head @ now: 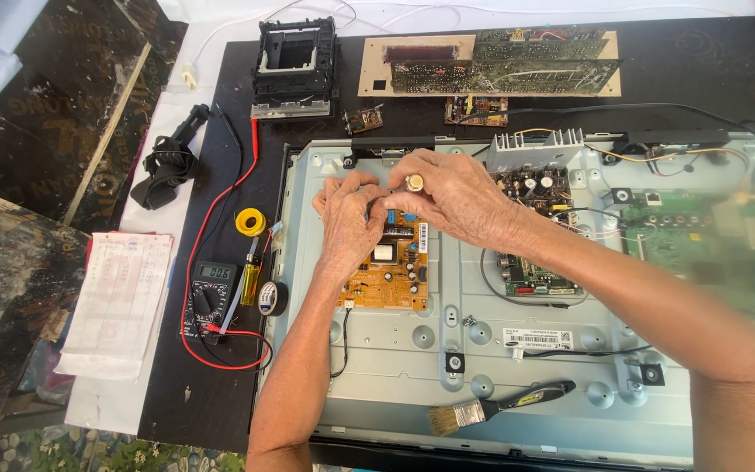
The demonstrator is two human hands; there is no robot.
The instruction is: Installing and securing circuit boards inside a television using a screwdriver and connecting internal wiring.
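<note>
Both hands meet over the upper edge of the orange rectangular circuit board [389, 267], which sits screwed into the grey metal back panel of the opened flat television [412, 367] on the black table [194, 385]. The left hand [347, 218] arches knuckles-up, its grip pinched closed on something too small to identify, while the right hand [447, 197] curls over it, fingertips pressed there too. A slip could bend board components or drop a small part into the panel.

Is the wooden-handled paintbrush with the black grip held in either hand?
No: the wooden-handled paintbrush lies on the grey metal back panel, while both hands work above the orange circuit board.
</note>
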